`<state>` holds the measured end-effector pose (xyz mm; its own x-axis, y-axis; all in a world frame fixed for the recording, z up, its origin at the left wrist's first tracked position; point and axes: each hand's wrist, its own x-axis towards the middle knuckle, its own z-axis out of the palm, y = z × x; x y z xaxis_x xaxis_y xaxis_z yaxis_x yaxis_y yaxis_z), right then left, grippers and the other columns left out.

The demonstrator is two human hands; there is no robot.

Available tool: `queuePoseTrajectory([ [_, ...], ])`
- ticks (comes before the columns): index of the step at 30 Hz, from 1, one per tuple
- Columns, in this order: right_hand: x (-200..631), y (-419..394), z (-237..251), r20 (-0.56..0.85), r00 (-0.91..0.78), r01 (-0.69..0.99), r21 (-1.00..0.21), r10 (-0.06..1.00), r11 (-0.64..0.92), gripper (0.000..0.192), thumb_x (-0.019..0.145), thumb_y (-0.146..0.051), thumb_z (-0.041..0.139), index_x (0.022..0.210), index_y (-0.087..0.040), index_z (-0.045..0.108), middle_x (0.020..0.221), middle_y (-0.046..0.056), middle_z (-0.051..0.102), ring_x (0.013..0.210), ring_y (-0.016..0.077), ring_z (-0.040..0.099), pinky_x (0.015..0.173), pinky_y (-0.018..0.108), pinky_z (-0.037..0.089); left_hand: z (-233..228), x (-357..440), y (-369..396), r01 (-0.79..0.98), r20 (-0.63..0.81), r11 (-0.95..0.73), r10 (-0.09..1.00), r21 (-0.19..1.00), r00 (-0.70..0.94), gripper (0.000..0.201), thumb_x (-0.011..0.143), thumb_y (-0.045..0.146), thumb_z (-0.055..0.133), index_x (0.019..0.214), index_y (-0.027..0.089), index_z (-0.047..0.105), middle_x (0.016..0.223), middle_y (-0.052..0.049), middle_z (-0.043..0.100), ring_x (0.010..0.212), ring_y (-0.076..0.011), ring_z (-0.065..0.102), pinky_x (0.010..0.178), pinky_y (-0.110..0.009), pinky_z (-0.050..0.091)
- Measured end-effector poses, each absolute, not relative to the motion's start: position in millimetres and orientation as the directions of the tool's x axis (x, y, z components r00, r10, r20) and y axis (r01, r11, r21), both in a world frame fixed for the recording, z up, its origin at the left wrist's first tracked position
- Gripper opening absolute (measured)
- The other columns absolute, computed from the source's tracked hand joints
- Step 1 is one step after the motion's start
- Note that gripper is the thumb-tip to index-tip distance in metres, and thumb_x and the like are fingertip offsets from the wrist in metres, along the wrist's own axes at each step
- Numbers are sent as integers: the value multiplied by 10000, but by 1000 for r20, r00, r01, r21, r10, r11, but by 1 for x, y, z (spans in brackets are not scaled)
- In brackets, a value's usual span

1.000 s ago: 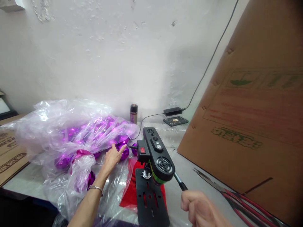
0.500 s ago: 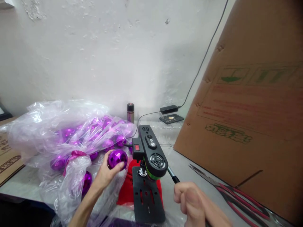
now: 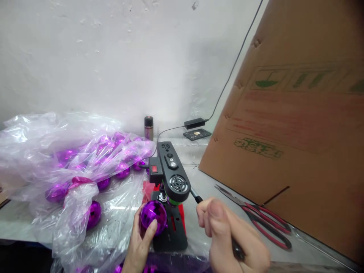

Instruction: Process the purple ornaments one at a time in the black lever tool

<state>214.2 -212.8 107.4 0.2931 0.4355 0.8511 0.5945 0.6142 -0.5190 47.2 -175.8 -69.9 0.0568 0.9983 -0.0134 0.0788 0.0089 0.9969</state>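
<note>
A shiny purple bauble (image 3: 154, 217) is in my left hand (image 3: 139, 239), fingers and thumb around it, at the left side of the black slotted base plate (image 3: 172, 239). Above that plate stands a black machine head (image 3: 174, 170) with round vents and a red switch (image 3: 154, 169). My right hand (image 3: 230, 235) is closed around the black-gripped lever handle (image 3: 238, 250) that runs out from the machine's right side. Red cloth (image 3: 182, 216) lies under the base plate, mostly covered.
A clear plastic bag (image 3: 79, 148) of purple baubles covers the left. Red-handled scissors (image 3: 267, 223) lie at right before a large cardboard box (image 3: 284, 125). By the wall are a small dark-capped bottle (image 3: 148, 129), a power adapter (image 3: 195, 123) and a phone (image 3: 197, 134).
My left hand has carried the bauble right and down, from beside the machine to over the base plate. My right hand stays on the lever handle. The whole view has shifted slightly.
</note>
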Motion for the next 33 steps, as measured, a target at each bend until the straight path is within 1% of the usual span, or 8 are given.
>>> queuePoseTrajectory([
  [4, 214, -213, 107, 853, 290, 587, -517, 434, 623, 381, 1029, 7, 520, 746, -224, 413, 637, -64, 387, 540, 60, 446, 509, 225, 351, -76, 55, -170, 163, -36, 31, 999, 986, 28, 847, 884, 621, 767, 1557, 193, 483, 1589, -198, 621, 1520, -410, 559, 1282, -586, 430],
  [9, 212, -216, 108, 834, 303, 577, -546, 462, 608, 378, 1031, 23, 497, 761, -226, 409, 652, -59, 395, 555, 65, 455, 522, 242, 330, -87, 64, -164, 345, 229, -225, 973, 911, 30, 759, 795, 438, 846, 1467, 208, 576, 1510, -195, 671, 1465, -446, 594, 1237, -684, 450],
  [13, 204, -217, 109, 809, 387, 567, -588, 444, 577, 383, 1046, 5, 489, 754, -224, 394, 659, -54, 414, 551, 62, 426, 530, 269, 301, -92, 68, -160, 426, 389, -357, 921, 831, 13, 716, 808, 390, 822, 1454, 212, 568, 1441, -193, 693, 1390, -448, 648, 1169, -708, 512],
  [19, 193, -217, 110, 764, 475, 540, -644, 435, 542, 391, 1067, -31, 485, 745, -222, 373, 675, -50, 396, 564, 68, 388, 556, 291, 282, -99, 62, -160, 477, 355, -367, 927, 799, 117, 741, 871, 389, 819, 1511, 212, 490, 1523, -211, 642, 1463, -433, 613, 1181, -651, 543],
  [23, 192, -218, 111, 752, 486, 528, -659, 446, 536, 379, 1073, -45, 490, 758, -224, 378, 678, -50, 399, 579, 73, 408, 572, 296, 286, -98, 67, -165, 482, 365, -366, 926, 796, 100, 795, 852, 342, 815, 1548, 219, 451, 1522, -200, 665, 1415, -422, 661, 1171, -630, 561],
  [26, 195, -218, 111, 755, 476, 529, -655, 451, 540, 383, 1075, -41, 488, 757, -223, 375, 679, -51, 396, 581, 69, 408, 569, 289, 290, -95, 69, -164, 474, 410, -418, 903, 775, 125, 789, 845, 316, 821, 1545, 220, 467, 1500, -194, 677, 1417, -423, 656, 1174, -634, 554],
  [30, 204, -217, 110, 799, 387, 553, -601, 461, 577, 382, 1058, -13, 496, 756, -224, 393, 658, -56, 394, 561, 64, 439, 531, 266, 312, -94, 68, -160, 461, 376, -434, 901, 774, 216, 762, 848, 310, 845, 1527, 222, 510, 1521, -200, 648, 1448, -429, 624, 1182, -638, 542],
  [33, 210, -217, 110, 808, 357, 551, -587, 468, 594, 382, 1057, -25, 513, 744, -221, 414, 640, -56, 407, 541, 63, 446, 508, 254, 318, -95, 71, -159, 417, 358, -419, 908, 806, 220, 781, 841, 306, 838, 1541, 227, 500, 1570, -209, 606, 1487, -437, 584, 1204, -648, 518],
])
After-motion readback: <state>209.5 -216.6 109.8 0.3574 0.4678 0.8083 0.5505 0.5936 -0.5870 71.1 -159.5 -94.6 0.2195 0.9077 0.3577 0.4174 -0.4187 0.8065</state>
